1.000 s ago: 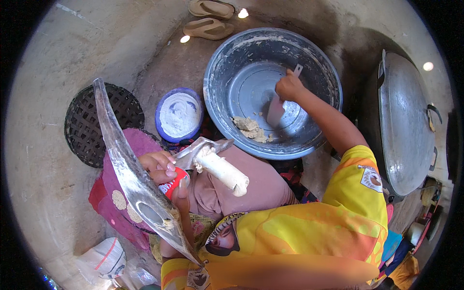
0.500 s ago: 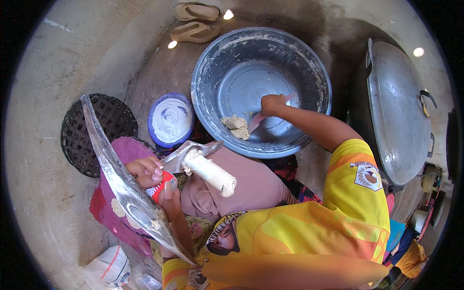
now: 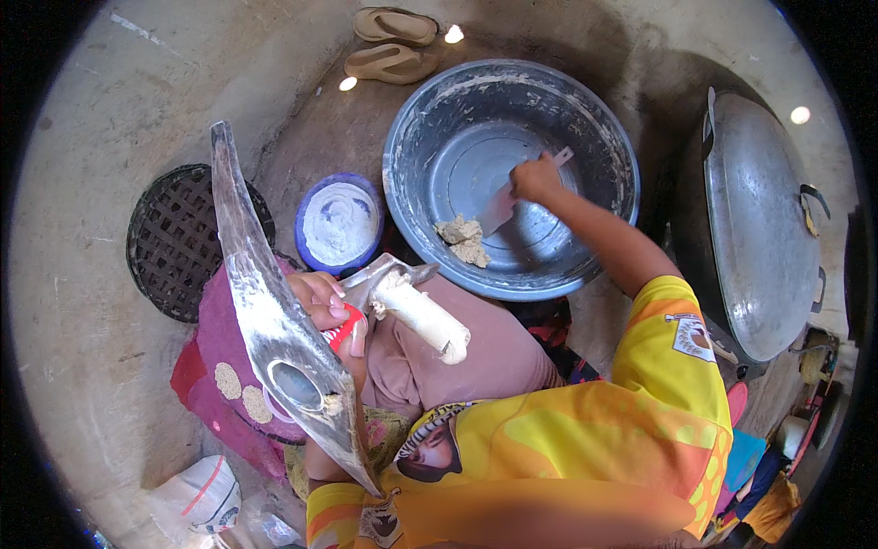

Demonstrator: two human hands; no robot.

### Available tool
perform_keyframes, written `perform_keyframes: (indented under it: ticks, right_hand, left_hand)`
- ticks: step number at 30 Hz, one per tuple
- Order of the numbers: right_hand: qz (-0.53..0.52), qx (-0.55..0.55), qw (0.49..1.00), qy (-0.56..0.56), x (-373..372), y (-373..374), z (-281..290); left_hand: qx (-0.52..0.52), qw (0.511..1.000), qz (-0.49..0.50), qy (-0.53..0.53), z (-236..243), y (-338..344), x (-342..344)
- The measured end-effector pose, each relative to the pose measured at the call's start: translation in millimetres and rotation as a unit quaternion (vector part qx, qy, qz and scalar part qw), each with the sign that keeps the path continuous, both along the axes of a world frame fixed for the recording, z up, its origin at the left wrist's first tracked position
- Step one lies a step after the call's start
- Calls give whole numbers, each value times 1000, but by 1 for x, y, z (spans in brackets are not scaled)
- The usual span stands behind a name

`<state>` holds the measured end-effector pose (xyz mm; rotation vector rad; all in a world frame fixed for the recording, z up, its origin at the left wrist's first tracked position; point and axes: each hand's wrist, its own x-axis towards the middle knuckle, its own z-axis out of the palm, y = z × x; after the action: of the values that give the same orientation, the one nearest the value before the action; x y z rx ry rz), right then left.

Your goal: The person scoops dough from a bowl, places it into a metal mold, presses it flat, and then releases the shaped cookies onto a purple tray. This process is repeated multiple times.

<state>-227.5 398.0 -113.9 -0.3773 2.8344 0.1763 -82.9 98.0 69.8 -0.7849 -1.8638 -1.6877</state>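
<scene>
My right hand (image 3: 538, 178) is closed around a pale pink, translucent scraper (image 3: 498, 210) inside a large grey-blue basin (image 3: 396, 174). The scraper's blade is close to a lump of pale dough (image 3: 465, 240). My left hand (image 3: 318, 297) has its fingers wrapped round a red can (image 3: 351, 319), partly hidden beneath a long, floury wooden press piece (image 3: 247, 265). That piece has a round opening near its lower end. Beside the hand, over my lap, a second wooden piece (image 3: 366, 279) carries a dough-smeared, whitish cylinder (image 3: 425, 320).
A blue bowl of white flour (image 3: 304, 224) stands left of the basin, near a dark woven tray (image 3: 151, 247). Flat dough rounds (image 3: 228, 380) lie on a purple cloth (image 3: 219, 320). A large lidded metal pot (image 3: 764, 229) is at right; sandals (image 3: 393, 64) lie beyond.
In the basin, the scraper has shifted slightly away from the dough, to the right. The long press piece has swung more upright. The whole view has shifted a little.
</scene>
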Motion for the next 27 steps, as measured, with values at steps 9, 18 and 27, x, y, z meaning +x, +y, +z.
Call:
perform_keyframes:
  ticks: [9, 18, 27]
  right_hand:
    - [80, -58, 991, 88, -23, -2, -10]
    - [142, -97, 985, 21, 13, -9, -48]
    - [-107, -97, 970, -196, 12, -30, -35]
  left_hand:
    - [18, 998, 64, -20, 10, 8, 5]
    - [-7, 998, -54, 30, 1, -16, -9]
    - [-17, 996, -74, 47, -16, -35, -13]
